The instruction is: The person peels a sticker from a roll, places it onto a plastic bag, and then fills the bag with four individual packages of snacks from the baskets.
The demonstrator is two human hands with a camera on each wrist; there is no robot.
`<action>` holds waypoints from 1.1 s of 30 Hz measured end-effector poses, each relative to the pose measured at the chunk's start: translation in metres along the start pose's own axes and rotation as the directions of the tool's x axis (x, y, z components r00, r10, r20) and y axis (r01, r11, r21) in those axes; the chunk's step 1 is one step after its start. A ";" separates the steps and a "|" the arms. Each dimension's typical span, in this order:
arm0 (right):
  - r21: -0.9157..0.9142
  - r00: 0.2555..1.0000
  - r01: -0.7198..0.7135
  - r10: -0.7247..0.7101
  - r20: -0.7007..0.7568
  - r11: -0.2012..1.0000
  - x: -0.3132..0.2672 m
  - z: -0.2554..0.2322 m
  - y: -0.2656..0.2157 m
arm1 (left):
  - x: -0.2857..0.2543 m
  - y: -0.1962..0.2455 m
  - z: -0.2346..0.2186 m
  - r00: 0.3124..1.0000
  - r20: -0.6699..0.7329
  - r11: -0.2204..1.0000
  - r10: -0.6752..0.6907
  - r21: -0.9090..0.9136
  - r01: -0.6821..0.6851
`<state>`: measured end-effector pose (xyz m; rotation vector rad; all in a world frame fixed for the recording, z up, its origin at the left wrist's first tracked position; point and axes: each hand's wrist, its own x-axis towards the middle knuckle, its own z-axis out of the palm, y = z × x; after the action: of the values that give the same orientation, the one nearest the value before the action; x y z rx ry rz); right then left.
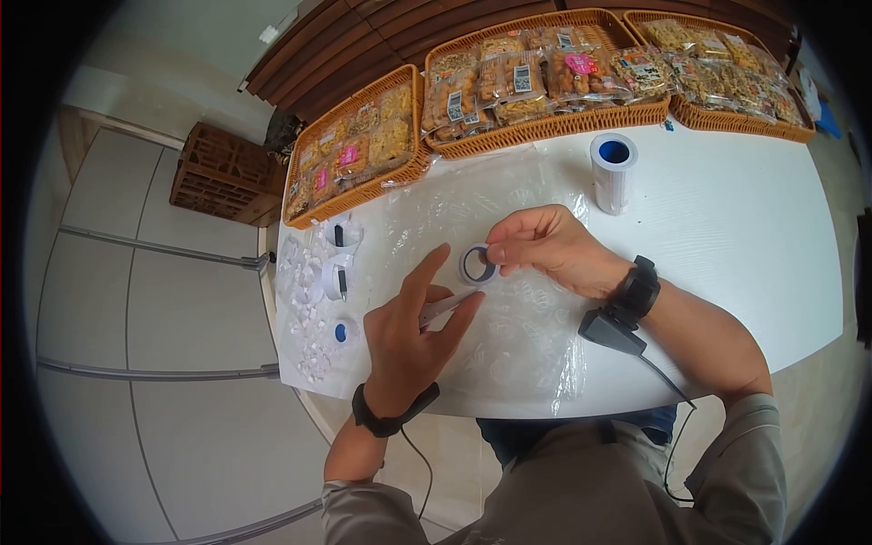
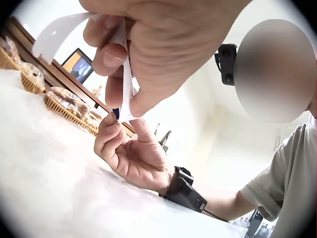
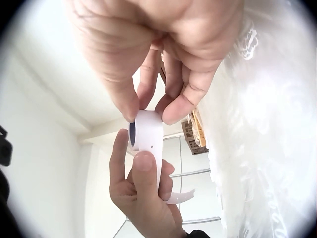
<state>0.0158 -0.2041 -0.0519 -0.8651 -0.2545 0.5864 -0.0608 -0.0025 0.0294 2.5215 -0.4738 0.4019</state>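
Observation:
A small roll of white paper tape (image 1: 467, 280) with a dark blue core is held up over the plastic-covered table. My right hand (image 1: 563, 252) pinches the roll between thumb and fingers at its edge. Below it, my left hand (image 1: 406, 336) pinches the unrolled white strip (image 3: 154, 144) with the thumb against the fingers. The loose end of that strip (image 2: 62, 32) sticks out past the left hand's fingers in the left wrist view. In the right wrist view the right fingers sit on both sides of the roll (image 3: 148, 124).
Wicker baskets (image 1: 545, 124) of packaged snacks line the back edge. A larger white roll with a blue core (image 1: 613, 186) stands at the right. Small rolls (image 1: 342, 331) and paper scraps (image 1: 313, 359) lie at the left on clear plastic sheeting (image 1: 536, 354). A brown crate (image 1: 222, 173) stands beyond.

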 end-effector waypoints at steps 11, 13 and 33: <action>-0.104 0.998 -0.030 0.036 0.055 0.994 -0.001 0.004 -0.003 | 0.000 -0.008 -0.019 0.982 0.029 0.977 0.185 0.098 -0.187; -0.141 0.996 -0.033 0.044 0.080 0.990 -0.002 0.006 -0.006 | 0.005 -0.006 -0.027 0.980 0.134 0.979 0.145 0.122 -0.161; -0.265 0.968 -0.089 0.145 0.203 0.960 -0.005 0.003 -0.006 | 0.017 -0.011 -0.023 0.886 0.356 0.944 0.298 -0.248 -0.218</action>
<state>0.0133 -0.2082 -0.0450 -1.0697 -0.4909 0.7743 -0.0452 0.0148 0.0493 2.3424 -0.9635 -0.0618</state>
